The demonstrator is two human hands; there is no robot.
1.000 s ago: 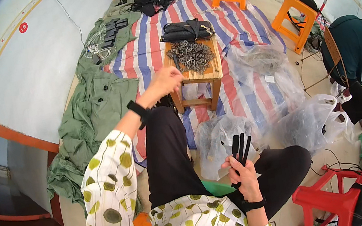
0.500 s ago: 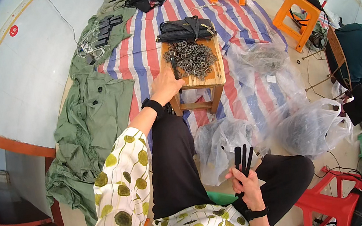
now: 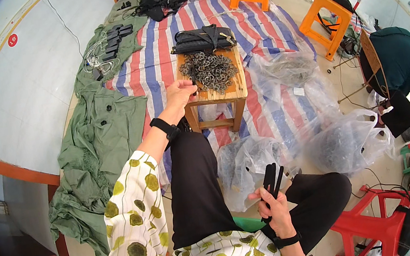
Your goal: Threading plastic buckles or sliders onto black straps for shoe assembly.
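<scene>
My left hand (image 3: 181,95) reaches to the left edge of a small wooden stool (image 3: 238,92), its fingers pinched on a narrow black strip (image 3: 193,76), mostly hidden by the fingers and the pile beside it. Heaped on the stool is a pile of small grey metal rings or buckles (image 3: 213,70); their exact kind is too small to tell. Behind the pile lies a black zipped bag (image 3: 202,41). Above my bent right leg, my right hand (image 3: 277,212) is closed around a few flat black strips (image 3: 274,177), fanned upward.
Clear plastic bags (image 3: 246,167) lie before the stool; a fuller bag (image 3: 344,146) is further right. Striped sheeting (image 3: 159,41) and green cloth (image 3: 109,151) cover the floor. A red stool (image 3: 372,217) stands near right, orange stools (image 3: 328,23) further off. Another person (image 3: 398,60) bends at the right.
My left hand has drawn slightly nearer along the stool's left edge, and the black strip there shows less. My right hand keeps its strips, now fanned less widely. The view has shifted slightly.
</scene>
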